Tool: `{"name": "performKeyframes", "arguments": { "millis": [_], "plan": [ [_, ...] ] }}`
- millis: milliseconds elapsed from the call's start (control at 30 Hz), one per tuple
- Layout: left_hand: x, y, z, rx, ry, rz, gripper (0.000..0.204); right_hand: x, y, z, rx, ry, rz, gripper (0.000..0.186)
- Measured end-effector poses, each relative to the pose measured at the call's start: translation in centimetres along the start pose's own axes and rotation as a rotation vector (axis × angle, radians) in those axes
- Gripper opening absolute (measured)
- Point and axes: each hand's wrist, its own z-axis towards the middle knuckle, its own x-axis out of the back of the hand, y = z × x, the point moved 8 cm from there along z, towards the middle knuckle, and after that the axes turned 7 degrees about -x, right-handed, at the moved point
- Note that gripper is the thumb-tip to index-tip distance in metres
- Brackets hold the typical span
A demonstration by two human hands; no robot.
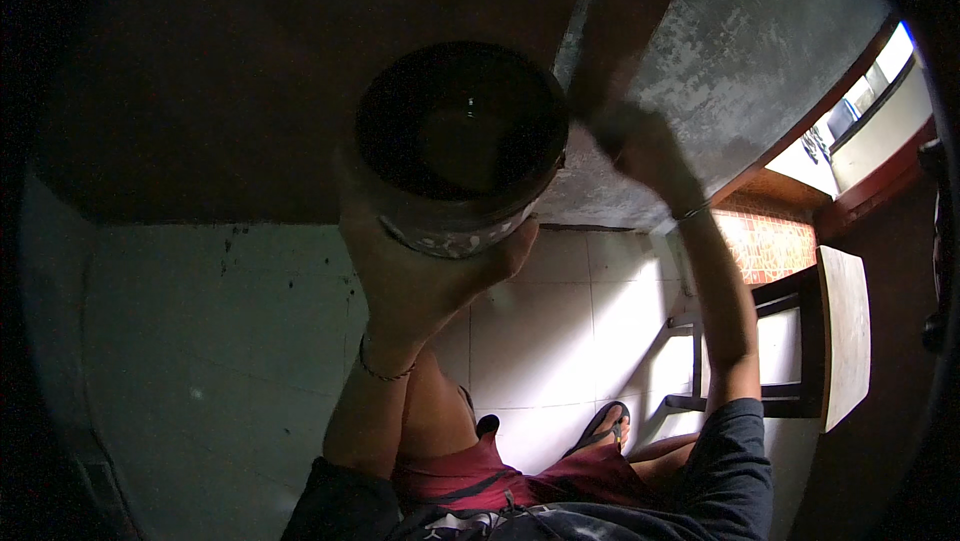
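My left hand (420, 276) holds a round dark pot (445, 231) from underneath, its fingers wrapped round the base. The pot has a pale pattern on its side and dark, glossy contents. To the right of its rim, my right hand (645, 151) is raised against the wall, closed on something dark that I cannot make out in the shadow and blur.
Ahead is a wall, dark reddish-brown (230, 91) with a mottled grey part (760, 41). A wooden stool (840, 331) stands at my right, below a bright doorway (870, 91) with an orange tiled patch (770, 246). Pale floor tiles (200, 341) lie under my sandalled feet.
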Motion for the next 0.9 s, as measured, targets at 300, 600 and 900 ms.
{"name": "performKeyframes", "arguments": {
  "millis": [300,600,900],
  "plan": [
    [-0.6,-0.1,-0.2,-0.006,0.027,-0.031,0.104,10.5,0.4,2.3,-0.272,0.425,-0.093,0.025],
    [-0.8,1.0,0.4,-0.043,0.097,-0.134,0.103,12.0,0.5,4.4,0.096,0.129,-0.084,0.025],
    [-1.4,2.0,1.1,-0.113,0.083,-0.097,0.1,28.7,1.5,9.9,0.159,0.858,-0.682,0.031]
  ]
}}
